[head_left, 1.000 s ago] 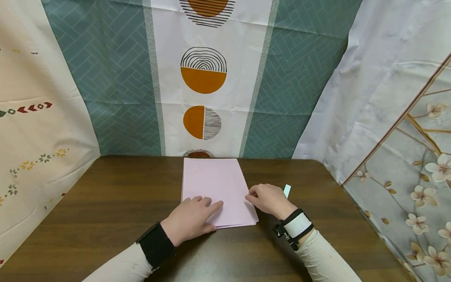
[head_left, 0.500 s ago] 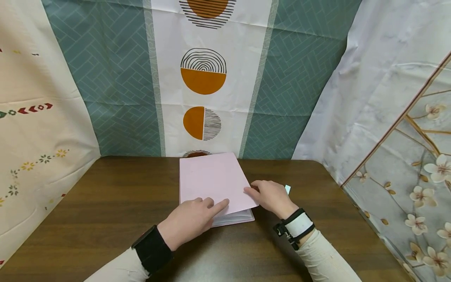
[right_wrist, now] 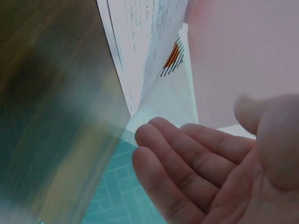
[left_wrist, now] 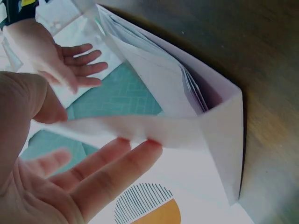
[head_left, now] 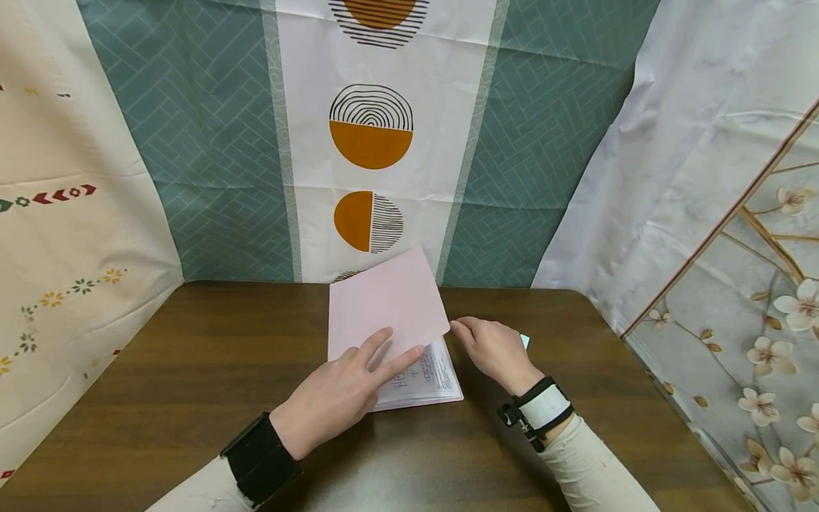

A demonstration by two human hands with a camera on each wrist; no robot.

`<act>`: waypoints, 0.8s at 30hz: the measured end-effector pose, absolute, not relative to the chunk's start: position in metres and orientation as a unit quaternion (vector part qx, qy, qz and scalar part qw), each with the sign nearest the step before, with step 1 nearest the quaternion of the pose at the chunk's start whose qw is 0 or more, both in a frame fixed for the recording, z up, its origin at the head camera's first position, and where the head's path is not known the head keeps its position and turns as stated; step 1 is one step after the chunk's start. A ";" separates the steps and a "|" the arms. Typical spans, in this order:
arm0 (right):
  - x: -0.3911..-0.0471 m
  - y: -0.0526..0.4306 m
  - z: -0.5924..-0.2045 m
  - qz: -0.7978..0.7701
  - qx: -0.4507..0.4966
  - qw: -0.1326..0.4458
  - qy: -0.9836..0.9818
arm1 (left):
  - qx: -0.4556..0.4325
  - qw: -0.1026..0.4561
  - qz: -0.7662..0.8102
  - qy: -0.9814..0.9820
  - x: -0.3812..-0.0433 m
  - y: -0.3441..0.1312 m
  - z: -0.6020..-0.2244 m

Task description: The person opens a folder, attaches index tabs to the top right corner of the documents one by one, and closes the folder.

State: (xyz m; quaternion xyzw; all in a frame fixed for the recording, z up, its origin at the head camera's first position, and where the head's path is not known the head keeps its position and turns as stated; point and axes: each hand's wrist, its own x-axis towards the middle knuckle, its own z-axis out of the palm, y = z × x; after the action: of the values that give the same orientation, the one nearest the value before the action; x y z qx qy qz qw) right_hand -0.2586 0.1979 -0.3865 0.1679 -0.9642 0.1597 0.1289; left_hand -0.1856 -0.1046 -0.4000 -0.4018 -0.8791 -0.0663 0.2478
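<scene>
A pink folder [head_left: 374, 299] lies on the table, its front cover tilted up from the lower right. Beneath the cover shows a printed sheet [head_left: 441, 377]; the left wrist view catches several layered sheets [left_wrist: 194, 88] inside. My left hand [head_left: 335, 391] touches the cover with two outstretched fingers, other fingers partly hidden in the head view. Beside the cover's raised corner is my right hand [head_left: 493, 348]. In the right wrist view its fingers [right_wrist: 175, 163] are loosely extended with nothing in them, thumb apart from the pink cover [right_wrist: 243, 56].
A pale mint strip [head_left: 525, 340] lies behind the right hand, mostly covered by it. The brown wooden table [head_left: 237, 355] ends at a patterned curtain [head_left: 220, 178] at the back. A floral cloth [head_left: 755, 341] hangs at the right.
The folder's cover has lifted at its lower right corner, uncovering the sheet. My right hand has moved slightly up and come off the cover; my left fingers have spread.
</scene>
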 end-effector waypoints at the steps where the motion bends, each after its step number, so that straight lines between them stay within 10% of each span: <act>1: -0.258 0.197 -0.387 0.159 0.174 0.118 -0.965 | -0.398 0.249 -0.069 -0.880 -0.185 -0.105 -0.400; 24: -0.248 0.182 -0.402 0.076 0.280 -0.063 -0.955 | -0.272 0.380 -0.043 -0.883 -0.161 -0.118 -0.378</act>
State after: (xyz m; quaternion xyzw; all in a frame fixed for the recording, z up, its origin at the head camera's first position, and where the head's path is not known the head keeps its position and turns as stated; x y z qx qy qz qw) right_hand -0.2477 0.1818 -0.4021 0.2803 -0.9549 0.0756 -0.0625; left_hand -0.1614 -0.1176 -0.3776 -0.2720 -0.8829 -0.0427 0.3804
